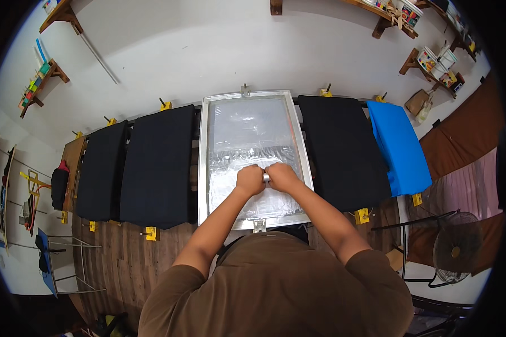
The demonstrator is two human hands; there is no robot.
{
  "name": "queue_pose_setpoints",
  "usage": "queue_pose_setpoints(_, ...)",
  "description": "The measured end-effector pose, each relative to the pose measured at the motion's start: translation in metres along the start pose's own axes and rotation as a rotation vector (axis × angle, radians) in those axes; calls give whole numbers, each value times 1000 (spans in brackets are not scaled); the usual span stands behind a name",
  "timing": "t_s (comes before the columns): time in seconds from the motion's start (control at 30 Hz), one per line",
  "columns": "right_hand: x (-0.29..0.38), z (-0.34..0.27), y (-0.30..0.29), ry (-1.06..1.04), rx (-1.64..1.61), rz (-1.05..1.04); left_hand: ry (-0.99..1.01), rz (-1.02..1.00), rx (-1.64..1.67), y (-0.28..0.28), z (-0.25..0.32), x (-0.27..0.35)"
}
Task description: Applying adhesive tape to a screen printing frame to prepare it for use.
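A silver-framed printing screen [203,164] lies before me, its mesh partly see-through, with shiny tape or film over the near half. My left hand [250,180] and my right hand [281,177] are closed side by side around a metallic squeegee handle [266,177], over the near half of the screen. Only a short piece of that handle shows between my fists; the rest of the tool is hidden. Metal hinge clamps hold the frame at its far edge [245,90] and near edge [259,226].
Black cloth-covered boards flank the screen at left [160,164] and right [341,151]. A blue cloth-covered board [400,147] stands at far right. Yellow clamps [151,233] edge the rack. Wall shelves [430,73] carry tubs. A fan [455,252] stands at lower right.
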State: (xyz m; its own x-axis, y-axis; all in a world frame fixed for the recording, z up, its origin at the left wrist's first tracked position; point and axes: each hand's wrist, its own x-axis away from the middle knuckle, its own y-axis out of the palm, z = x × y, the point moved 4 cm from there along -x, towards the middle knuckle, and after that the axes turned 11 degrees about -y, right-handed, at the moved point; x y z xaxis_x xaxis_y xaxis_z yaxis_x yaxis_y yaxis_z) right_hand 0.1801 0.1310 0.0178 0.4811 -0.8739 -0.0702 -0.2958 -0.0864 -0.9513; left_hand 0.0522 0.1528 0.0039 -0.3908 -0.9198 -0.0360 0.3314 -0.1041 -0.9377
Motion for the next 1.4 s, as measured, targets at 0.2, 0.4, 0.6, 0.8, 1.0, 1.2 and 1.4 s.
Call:
queue_pose_setpoints(0.2, 51, -22, 23, -62, -83, 63, 102, -89, 8, 14, 10, 46)
queue_pose_setpoints(0.4, 94, -67, 30, -49, -159, -36, 59, -223, 13, -7, 24, 109)
queue_pose_setpoints(0.6, 34, -21, -10, -4, -205, -243, -43, -488, -96, -27, 21, 30)
queue_pose_setpoints(0.8, 7, 11, 3, -5, -95, 40, 24, -120, -59, -2, 7, -7)
queue_pose_setpoints(1.0, 88, -55, 38, 33, -119, 62, 64, -145, 55, 10, 18, 95)
queue_pose_setpoints(1.2, 73, -53, 17, -10, -255, -139, -125, -479, -6, -11, 17, 80)
queue_pose_setpoints(1.4, 3, 6, 0, -56, -97, 32, -117, -159, 21, -8, 6, -4)
